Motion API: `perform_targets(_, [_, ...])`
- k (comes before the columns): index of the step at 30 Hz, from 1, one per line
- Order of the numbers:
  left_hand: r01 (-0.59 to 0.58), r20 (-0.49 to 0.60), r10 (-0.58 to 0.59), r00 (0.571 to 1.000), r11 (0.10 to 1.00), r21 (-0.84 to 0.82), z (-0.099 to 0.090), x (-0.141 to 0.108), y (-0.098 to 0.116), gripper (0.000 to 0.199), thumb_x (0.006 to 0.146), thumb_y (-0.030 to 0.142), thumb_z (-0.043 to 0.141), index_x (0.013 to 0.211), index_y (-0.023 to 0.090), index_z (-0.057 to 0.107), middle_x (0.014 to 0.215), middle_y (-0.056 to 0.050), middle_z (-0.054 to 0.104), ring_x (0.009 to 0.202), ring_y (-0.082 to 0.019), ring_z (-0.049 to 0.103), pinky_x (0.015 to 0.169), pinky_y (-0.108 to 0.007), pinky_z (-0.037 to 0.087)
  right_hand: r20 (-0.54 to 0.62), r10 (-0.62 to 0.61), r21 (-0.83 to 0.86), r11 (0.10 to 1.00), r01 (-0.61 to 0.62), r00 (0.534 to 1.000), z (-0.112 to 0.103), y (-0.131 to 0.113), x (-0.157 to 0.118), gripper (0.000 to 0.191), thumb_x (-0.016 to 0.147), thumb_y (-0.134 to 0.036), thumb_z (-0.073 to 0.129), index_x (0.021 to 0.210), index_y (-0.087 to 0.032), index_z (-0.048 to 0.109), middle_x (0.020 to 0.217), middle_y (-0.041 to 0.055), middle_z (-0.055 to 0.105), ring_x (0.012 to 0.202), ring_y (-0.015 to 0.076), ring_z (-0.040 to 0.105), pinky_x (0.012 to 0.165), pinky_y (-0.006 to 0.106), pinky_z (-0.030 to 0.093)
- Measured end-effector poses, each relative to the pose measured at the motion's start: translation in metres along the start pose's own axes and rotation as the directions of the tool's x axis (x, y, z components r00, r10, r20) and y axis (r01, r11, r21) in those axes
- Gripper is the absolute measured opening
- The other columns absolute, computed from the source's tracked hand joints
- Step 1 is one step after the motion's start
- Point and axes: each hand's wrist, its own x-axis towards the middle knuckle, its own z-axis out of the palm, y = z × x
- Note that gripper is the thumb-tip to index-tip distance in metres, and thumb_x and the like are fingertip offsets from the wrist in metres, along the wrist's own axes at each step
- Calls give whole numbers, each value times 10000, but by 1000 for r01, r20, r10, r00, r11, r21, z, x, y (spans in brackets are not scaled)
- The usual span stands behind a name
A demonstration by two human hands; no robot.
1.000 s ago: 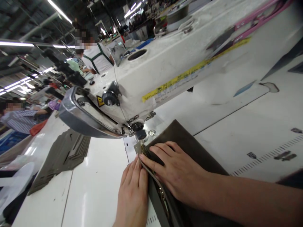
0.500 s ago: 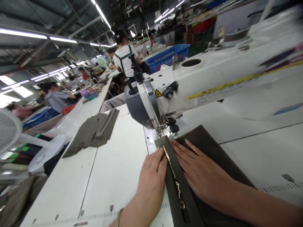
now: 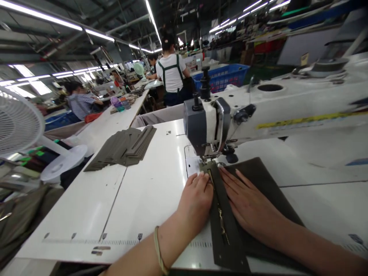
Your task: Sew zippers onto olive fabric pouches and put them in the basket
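Note:
An olive-grey strip (image 3: 228, 253) with a brass-toothed zipper (image 3: 220, 214) set along its middle lies under the head of a white sewing machine (image 3: 198, 126). Its far end sits at the presser foot (image 3: 208, 159). My left hand (image 3: 197, 201) grips the strip's left edge near that foot, fingers bent and thumb out of sight. Flat and with fingers stretched out, my right hand (image 3: 253, 205) presses along the strip's right side, over a larger dark olive panel (image 3: 278, 195). The needle's tip is too small to make out.
Left of the machine, a fanned stack of olive-grey pieces (image 3: 117, 147) lies on the white table (image 3: 149, 207). A white fan (image 3: 20, 122) stands at the left edge. Behind the machine are a blue crate (image 3: 222, 74) and a person in a white top (image 3: 172, 73).
The view has swung left, so the machine appears farther right. My left fingers, stretched out before, are now bent at the strip's edge. My right hand stays flat.

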Motion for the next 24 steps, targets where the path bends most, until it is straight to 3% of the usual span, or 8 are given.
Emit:
perform_targets(6, [-3, -18, 4, 1000, 999, 35, 7, 16, -10, 190, 881, 76, 426, 953, 61, 602, 1085, -133, 620, 1068, -217, 566, 938, -347, 463, 1, 10, 34, 999, -10, 1000, 10, 16, 9, 478, 842, -128, 351, 1311, -63, 422, 1256, 170, 533, 1258, 244, 385, 1033, 483, 309])
perform_targets(15, [5, -65, -5, 998, 1000, 13, 8, 11, -8, 245, 910, 82, 359, 964, 59, 596, 1096, -160, 619, 1054, -213, 579, 928, -354, 472, 8, -6, 49, 999, 5, 1000, 6, 14, 7, 488, 833, -130, 356, 1315, -84, 421, 1257, 152, 538, 1234, 240, 414, 1030, 468, 311])
perform_targets(24, [5, -34, -7, 999, 999, -36, 5, 14, -8, 261, 911, 73, 341, 990, 53, 589, 1082, -164, 619, 1066, -223, 573, 924, -372, 478, 45, 24, 64, 998, -27, 999, 3, 13, 9, 466, 842, -141, 346, 1289, -63, 451, 1226, 155, 560, 1247, 242, 394, 1035, 470, 301])
